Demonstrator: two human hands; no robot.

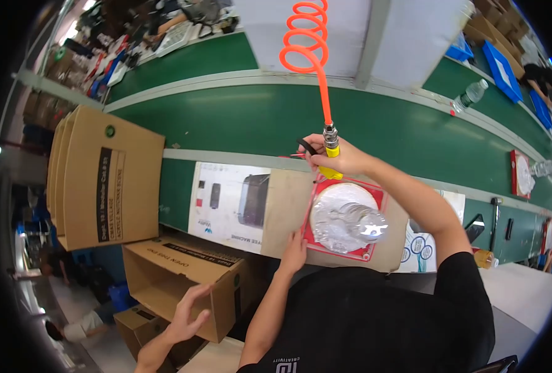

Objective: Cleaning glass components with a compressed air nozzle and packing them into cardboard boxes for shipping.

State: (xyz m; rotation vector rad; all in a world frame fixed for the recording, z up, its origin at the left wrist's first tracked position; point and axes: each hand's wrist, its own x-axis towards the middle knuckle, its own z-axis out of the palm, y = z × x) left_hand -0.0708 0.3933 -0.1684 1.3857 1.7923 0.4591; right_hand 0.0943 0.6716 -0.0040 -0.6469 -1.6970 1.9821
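My right hand [339, 155] is closed around a yellow air blow gun [332, 171], its black lever [307, 147] by my fingers. An orange coiled hose [323, 81] runs up from its metal coupling. Below the gun lies a red square box [375, 250] with clear edges. In it or on it sit a white round disc [329, 211] and a shiny clear plastic piece [368, 225]; I cannot tell whether a cover lies over them. My left hand [294, 253] holds the box's left edge, fingertips partly hidden.
Under the box are brown cardboard and a printed white carton [226, 239]. Large cardboard boxes [140, 180] stand left, an open one [155, 273] lower. Another person's hand [186, 317] reaches in there. Beyond runs a green bench [238, 124], with a clear bottle [470, 95] and another red box [520, 176] rightward.
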